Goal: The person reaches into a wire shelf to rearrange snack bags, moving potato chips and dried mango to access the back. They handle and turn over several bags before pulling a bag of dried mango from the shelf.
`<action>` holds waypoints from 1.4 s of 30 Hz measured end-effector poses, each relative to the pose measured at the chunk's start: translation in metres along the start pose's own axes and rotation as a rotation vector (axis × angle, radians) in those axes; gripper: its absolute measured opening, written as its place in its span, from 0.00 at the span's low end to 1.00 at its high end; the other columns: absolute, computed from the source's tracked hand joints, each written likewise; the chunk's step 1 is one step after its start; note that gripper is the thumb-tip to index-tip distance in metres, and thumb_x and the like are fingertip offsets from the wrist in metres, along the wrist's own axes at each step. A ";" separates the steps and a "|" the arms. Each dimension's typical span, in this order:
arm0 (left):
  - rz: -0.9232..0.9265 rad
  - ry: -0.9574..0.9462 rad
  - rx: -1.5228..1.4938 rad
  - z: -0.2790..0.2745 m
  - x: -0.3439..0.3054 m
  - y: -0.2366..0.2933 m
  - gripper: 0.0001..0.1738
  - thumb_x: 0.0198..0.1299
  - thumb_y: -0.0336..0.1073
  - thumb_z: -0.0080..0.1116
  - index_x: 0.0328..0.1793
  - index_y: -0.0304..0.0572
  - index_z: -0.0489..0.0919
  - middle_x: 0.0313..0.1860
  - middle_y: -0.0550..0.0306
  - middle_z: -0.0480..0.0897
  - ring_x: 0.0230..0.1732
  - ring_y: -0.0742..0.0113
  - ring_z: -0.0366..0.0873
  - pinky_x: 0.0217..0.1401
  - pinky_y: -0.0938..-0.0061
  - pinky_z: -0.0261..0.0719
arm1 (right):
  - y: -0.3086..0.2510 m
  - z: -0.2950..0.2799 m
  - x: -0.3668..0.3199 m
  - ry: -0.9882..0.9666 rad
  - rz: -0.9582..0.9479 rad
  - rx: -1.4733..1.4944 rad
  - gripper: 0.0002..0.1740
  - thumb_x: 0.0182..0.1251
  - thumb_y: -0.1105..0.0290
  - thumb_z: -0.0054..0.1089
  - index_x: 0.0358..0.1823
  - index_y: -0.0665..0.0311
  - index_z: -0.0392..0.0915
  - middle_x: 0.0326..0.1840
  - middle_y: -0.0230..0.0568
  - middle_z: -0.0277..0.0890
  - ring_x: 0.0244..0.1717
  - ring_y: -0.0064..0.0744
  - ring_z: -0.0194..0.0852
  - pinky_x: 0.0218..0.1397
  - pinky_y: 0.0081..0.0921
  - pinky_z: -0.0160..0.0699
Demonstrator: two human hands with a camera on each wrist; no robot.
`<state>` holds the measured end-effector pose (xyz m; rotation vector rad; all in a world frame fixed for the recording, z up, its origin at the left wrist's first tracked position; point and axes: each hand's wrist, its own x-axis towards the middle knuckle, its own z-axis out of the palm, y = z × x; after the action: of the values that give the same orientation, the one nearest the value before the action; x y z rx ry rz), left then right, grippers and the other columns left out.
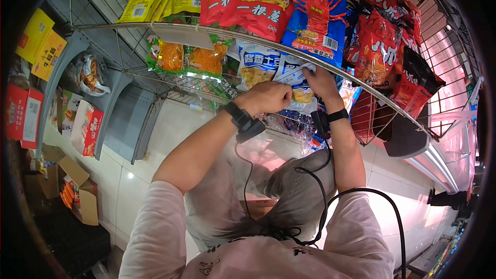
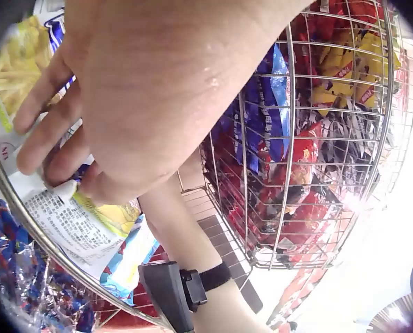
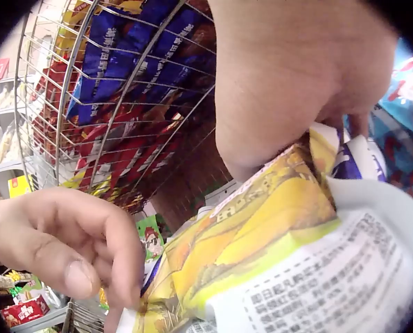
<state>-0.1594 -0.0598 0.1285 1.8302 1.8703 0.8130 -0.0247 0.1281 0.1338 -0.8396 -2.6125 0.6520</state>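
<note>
Evidently midway: the left hand (image 1: pixel 268 97) and the right hand (image 1: pixel 321 80) both pinch a crinkly white-and-yellow plastic snack packet (image 1: pixel 301 94), held just under the curved rim of the silver wire basket (image 1: pixel 217 32) and not yet released. Beyond it lie a glossy red snack bag (image 1: pixel 258 0) and a blue one (image 1: pixel 315 20).

We log one snack bag (image 1: pixel 295 83): white, blue lettering, yellow chips pictured, small print on its back. It lies tilted against the wire basket (image 1: pixel 258 41) rim.

White-and-yellow snack bag (image 1: pixel 302 94), blue crab-print packet (image 1: pixel 316 18), red chip packets (image 1: pixel 380 46), black wristband (image 1: pixel 338 115)
</note>
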 end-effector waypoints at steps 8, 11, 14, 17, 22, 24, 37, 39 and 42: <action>0.007 -0.011 -0.010 -0.002 -0.003 0.003 0.10 0.62 0.41 0.59 0.44 0.48 0.84 0.36 0.48 0.86 0.40 0.47 0.85 0.43 0.56 0.80 | 0.005 0.004 0.001 0.032 -0.022 0.020 0.26 0.69 0.54 0.58 0.62 0.62 0.76 0.58 0.63 0.79 0.62 0.62 0.75 0.63 0.46 0.74; -0.009 -0.033 -0.003 -0.002 -0.003 0.004 0.10 0.62 0.42 0.59 0.44 0.48 0.84 0.37 0.49 0.87 0.41 0.47 0.86 0.43 0.57 0.81 | 0.003 0.004 0.000 0.044 -0.028 0.016 0.26 0.69 0.53 0.59 0.62 0.61 0.76 0.57 0.63 0.79 0.62 0.62 0.75 0.63 0.46 0.74; -0.023 -0.041 0.003 -0.003 -0.004 0.006 0.11 0.61 0.42 0.60 0.45 0.48 0.84 0.37 0.50 0.87 0.42 0.49 0.86 0.44 0.58 0.81 | -0.001 0.001 -0.001 0.030 -0.030 0.035 0.26 0.69 0.53 0.59 0.62 0.61 0.77 0.57 0.62 0.79 0.62 0.61 0.75 0.63 0.45 0.74; -0.052 -0.079 -0.015 -0.004 -0.004 0.008 0.11 0.61 0.42 0.60 0.45 0.48 0.84 0.37 0.52 0.88 0.42 0.50 0.86 0.45 0.60 0.81 | -0.003 0.000 -0.001 -0.005 -0.002 0.036 0.26 0.69 0.53 0.59 0.62 0.61 0.76 0.57 0.61 0.79 0.62 0.61 0.75 0.63 0.45 0.74; -0.048 -0.088 -0.019 -0.003 -0.005 0.008 0.11 0.61 0.42 0.60 0.44 0.48 0.85 0.37 0.53 0.88 0.43 0.52 0.86 0.46 0.60 0.81 | -0.006 -0.001 -0.002 0.005 -0.003 0.044 0.27 0.69 0.54 0.60 0.64 0.61 0.75 0.59 0.61 0.78 0.63 0.62 0.74 0.64 0.45 0.73; -0.054 -0.087 -0.015 -0.003 -0.006 0.009 0.10 0.61 0.42 0.60 0.43 0.48 0.85 0.37 0.53 0.88 0.43 0.52 0.86 0.46 0.61 0.81 | -0.005 0.000 -0.002 0.015 -0.016 0.041 0.27 0.68 0.54 0.61 0.64 0.61 0.74 0.60 0.62 0.78 0.64 0.62 0.74 0.65 0.45 0.73; -0.076 -0.113 -0.024 -0.003 -0.005 0.004 0.11 0.61 0.43 0.61 0.44 0.49 0.85 0.37 0.54 0.88 0.42 0.52 0.86 0.45 0.61 0.81 | 0.004 0.011 0.000 0.161 -0.126 -0.014 0.24 0.69 0.54 0.60 0.59 0.61 0.80 0.56 0.60 0.81 0.59 0.61 0.77 0.60 0.45 0.78; -0.084 -0.112 -0.018 -0.004 -0.006 0.005 0.11 0.61 0.43 0.60 0.44 0.49 0.85 0.37 0.54 0.88 0.42 0.51 0.86 0.46 0.61 0.81 | 0.007 0.012 0.000 0.159 -0.122 -0.004 0.24 0.69 0.53 0.60 0.59 0.61 0.80 0.56 0.60 0.81 0.59 0.61 0.77 0.60 0.45 0.78; -0.086 -0.101 0.015 -0.002 -0.006 0.005 0.11 0.61 0.44 0.60 0.44 0.51 0.85 0.38 0.54 0.88 0.42 0.51 0.86 0.46 0.60 0.81 | 0.005 0.012 0.000 0.159 -0.113 0.023 0.24 0.69 0.53 0.60 0.59 0.61 0.80 0.56 0.60 0.81 0.59 0.61 0.77 0.60 0.46 0.77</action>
<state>-0.1568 -0.0661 0.1326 1.7527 1.8820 0.6657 -0.0272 0.1277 0.1208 -0.7003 -2.4837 0.5594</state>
